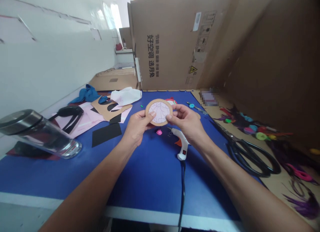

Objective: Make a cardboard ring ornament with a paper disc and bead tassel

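A round disc point(159, 113) with a tan cardboard rim and a pale purple centre with dark wavy lines is held up over the blue table point(147, 178). My left hand point(139, 125) grips its left edge, the thumb on its face. On the right edge, my right hand point(186, 121) pinches it between thumb and fingers. Below the disc lies a small pink piece point(159, 132). A white glue gun point(183, 145) with an orange trigger rests under my right hand, its black cord running toward the front edge. Behind the disc, a red and white round item point(172, 101) is partly hidden.
A glass bottle point(56, 135) stands at left near a black strap-like item point(71, 117), cardboard and paper scraps point(107, 109) and a black sheet point(106, 134). Large black scissors point(250, 155), a compass-like tool point(197, 108) and colourful feathery pieces point(261, 135) lie right. A big carton point(172, 42) rises behind.
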Action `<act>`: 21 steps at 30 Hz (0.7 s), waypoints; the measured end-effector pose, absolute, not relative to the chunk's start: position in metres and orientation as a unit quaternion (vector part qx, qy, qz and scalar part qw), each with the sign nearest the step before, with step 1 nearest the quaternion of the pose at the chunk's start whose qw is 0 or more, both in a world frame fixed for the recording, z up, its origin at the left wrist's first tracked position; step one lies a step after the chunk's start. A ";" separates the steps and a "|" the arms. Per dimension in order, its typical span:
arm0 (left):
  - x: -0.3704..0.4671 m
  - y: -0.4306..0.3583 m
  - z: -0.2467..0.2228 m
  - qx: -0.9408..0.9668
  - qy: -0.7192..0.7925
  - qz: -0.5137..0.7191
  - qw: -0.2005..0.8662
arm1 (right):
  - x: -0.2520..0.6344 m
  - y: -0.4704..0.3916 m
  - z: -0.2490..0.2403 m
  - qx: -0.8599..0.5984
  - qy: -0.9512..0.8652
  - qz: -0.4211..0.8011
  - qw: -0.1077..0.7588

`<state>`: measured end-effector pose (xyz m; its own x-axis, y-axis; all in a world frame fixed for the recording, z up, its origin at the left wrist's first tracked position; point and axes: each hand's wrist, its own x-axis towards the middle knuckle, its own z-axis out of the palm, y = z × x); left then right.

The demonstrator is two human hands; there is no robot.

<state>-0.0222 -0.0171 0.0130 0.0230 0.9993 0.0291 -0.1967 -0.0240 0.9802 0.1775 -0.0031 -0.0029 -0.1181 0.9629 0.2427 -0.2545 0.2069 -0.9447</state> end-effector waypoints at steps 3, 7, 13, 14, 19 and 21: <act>-0.021 -0.018 0.012 0.479 0.445 0.533 0.538 | 0.178 -0.003 -0.002 -0.331 -0.521 0.521 0.590; -0.020 -0.016 0.007 0.486 0.444 0.546 0.518 | 0.176 -0.003 -0.002 -0.333 -0.525 0.516 0.589; -0.018 -0.016 0.005 0.489 0.428 0.559 0.515 | 0.172 -0.004 -0.006 -0.331 -0.538 0.532 0.564; -0.017 -0.016 0.005 0.495 0.422 0.563 0.511 | 0.172 -0.004 -0.006 -0.337 -0.539 0.524 0.567; -0.015 -0.016 0.001 0.528 0.430 0.554 0.479 | 0.173 -0.006 -0.005 -0.340 -0.541 0.511 0.574; -0.016 -0.016 0.000 0.528 0.440 0.556 0.467 | 0.171 -0.007 -0.003 -0.336 -0.540 0.518 0.572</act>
